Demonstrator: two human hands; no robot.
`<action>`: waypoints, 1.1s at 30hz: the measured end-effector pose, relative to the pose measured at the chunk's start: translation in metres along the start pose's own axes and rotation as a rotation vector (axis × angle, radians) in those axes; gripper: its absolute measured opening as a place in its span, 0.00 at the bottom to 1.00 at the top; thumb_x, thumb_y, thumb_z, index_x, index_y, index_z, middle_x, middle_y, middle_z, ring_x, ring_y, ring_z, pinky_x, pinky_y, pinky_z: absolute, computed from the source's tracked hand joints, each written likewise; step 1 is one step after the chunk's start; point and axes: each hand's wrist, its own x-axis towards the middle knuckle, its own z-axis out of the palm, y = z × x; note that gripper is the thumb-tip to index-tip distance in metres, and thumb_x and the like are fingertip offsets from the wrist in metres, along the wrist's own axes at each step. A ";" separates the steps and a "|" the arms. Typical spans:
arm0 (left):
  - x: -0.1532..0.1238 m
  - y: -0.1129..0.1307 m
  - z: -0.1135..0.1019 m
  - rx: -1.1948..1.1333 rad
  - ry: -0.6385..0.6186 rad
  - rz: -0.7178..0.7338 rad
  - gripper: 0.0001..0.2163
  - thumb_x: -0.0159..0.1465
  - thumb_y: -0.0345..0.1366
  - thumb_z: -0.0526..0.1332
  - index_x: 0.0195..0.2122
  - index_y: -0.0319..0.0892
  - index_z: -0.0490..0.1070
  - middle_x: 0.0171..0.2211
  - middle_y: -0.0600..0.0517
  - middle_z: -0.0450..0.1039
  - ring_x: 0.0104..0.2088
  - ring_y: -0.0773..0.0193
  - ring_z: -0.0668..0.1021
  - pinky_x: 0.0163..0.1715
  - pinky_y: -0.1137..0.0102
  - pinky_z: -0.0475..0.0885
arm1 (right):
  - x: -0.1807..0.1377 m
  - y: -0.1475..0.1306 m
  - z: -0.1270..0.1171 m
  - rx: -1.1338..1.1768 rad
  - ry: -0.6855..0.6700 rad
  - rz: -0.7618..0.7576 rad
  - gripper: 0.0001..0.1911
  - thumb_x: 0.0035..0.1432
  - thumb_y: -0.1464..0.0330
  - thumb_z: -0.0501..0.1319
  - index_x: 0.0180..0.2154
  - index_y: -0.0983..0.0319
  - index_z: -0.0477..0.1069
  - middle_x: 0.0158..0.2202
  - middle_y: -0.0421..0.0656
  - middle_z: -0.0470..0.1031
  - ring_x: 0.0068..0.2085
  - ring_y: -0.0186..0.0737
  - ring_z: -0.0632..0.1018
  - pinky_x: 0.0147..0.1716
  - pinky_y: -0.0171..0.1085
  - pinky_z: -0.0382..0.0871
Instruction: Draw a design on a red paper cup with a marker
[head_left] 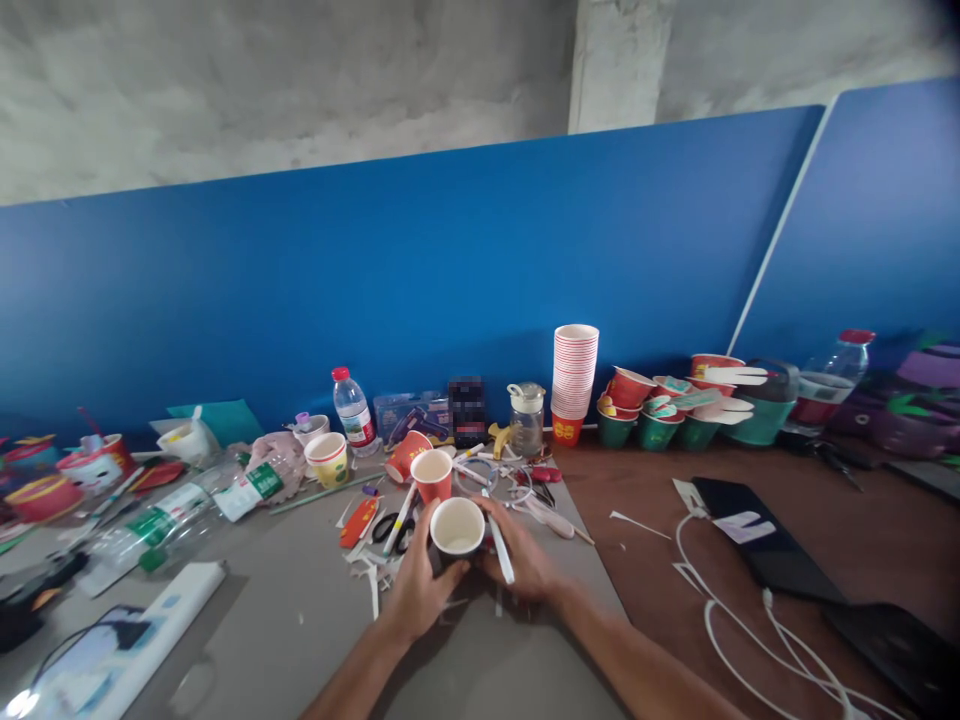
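A paper cup (459,545) with a white inside and a dark outer side is tilted a little toward me, low over the grey tabletop. My left hand (415,582) is wrapped round its left side, thumb across the front. On the cup's other side, my right hand (525,560) grips a white marker pen (499,545) that points down toward me. Some right fingers lie close to the cup; whether they touch it is hidden. Just behind stands a red paper cup (433,480), with another red cup (409,455) tipped over beside it. Black-handled scissors (384,528) lie to the left.
A tall stack of paper cups (575,375) stands by the blue partition (450,280), near a glass jar (527,420). Plastic bottles (172,515) lie at left beside a white power strip (172,630). Decorated cups, a dark tablet (757,530) and white cables are at right.
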 end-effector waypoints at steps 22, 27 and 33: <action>-0.002 0.001 -0.001 0.045 0.006 -0.017 0.34 0.58 0.41 0.58 0.62 0.43 0.42 0.62 0.42 0.48 0.62 0.52 0.52 0.60 0.55 0.50 | 0.001 0.005 0.002 -0.409 0.316 -0.109 0.30 0.53 0.75 0.51 0.58 0.64 0.51 0.45 0.51 0.69 0.45 0.50 0.69 0.46 0.49 0.62; 0.002 0.002 -0.007 -0.046 0.085 -0.027 0.30 0.61 0.46 0.54 0.61 0.43 0.44 0.60 0.42 0.52 0.60 0.53 0.57 0.58 0.56 0.54 | 0.003 0.013 -0.008 -0.439 0.434 -0.012 0.31 0.49 0.78 0.51 0.57 0.64 0.54 0.44 0.51 0.69 0.44 0.52 0.68 0.45 0.49 0.61; 0.004 -0.005 -0.008 -0.117 0.175 0.003 0.26 0.60 0.48 0.54 0.58 0.44 0.52 0.56 0.43 0.61 0.55 0.54 0.66 0.52 0.61 0.63 | 0.003 0.018 -0.011 -0.474 0.481 0.021 0.32 0.48 0.80 0.52 0.56 0.65 0.54 0.41 0.49 0.70 0.42 0.48 0.68 0.44 0.49 0.62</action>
